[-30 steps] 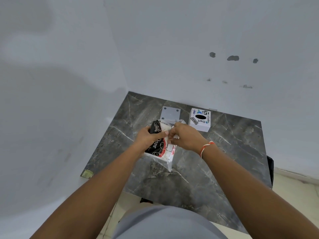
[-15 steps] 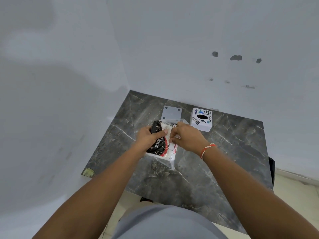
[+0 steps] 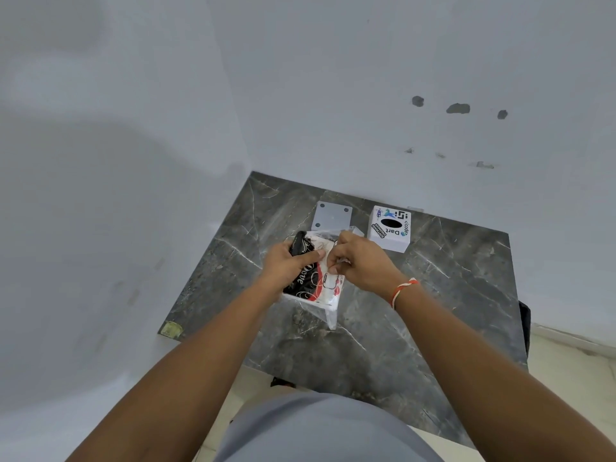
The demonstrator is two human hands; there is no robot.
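A tissue pack [image 3: 313, 284] in black, white and red clear-plastic wrapping lies on the dark marble table [image 3: 433, 295]. My left hand [image 3: 288, 265] grips its left side, thumb across the top. My right hand [image 3: 361, 261] pinches the clear wrapper at the pack's upper right. A loose flap of plastic hangs off the pack's near corner. The pack's middle is hidden under both hands.
A white cube box [image 3: 390, 228] with stickers and a black oval hole stands behind my right hand. A flat white square lid [image 3: 331, 216] with corner holes lies left of it. White walls close the table's far and left sides. Floor tiles show on the right.
Both hands stay on the pack. My right hand's fingers have shifted along the wrapper at the pack's top right; the pack has barely moved.
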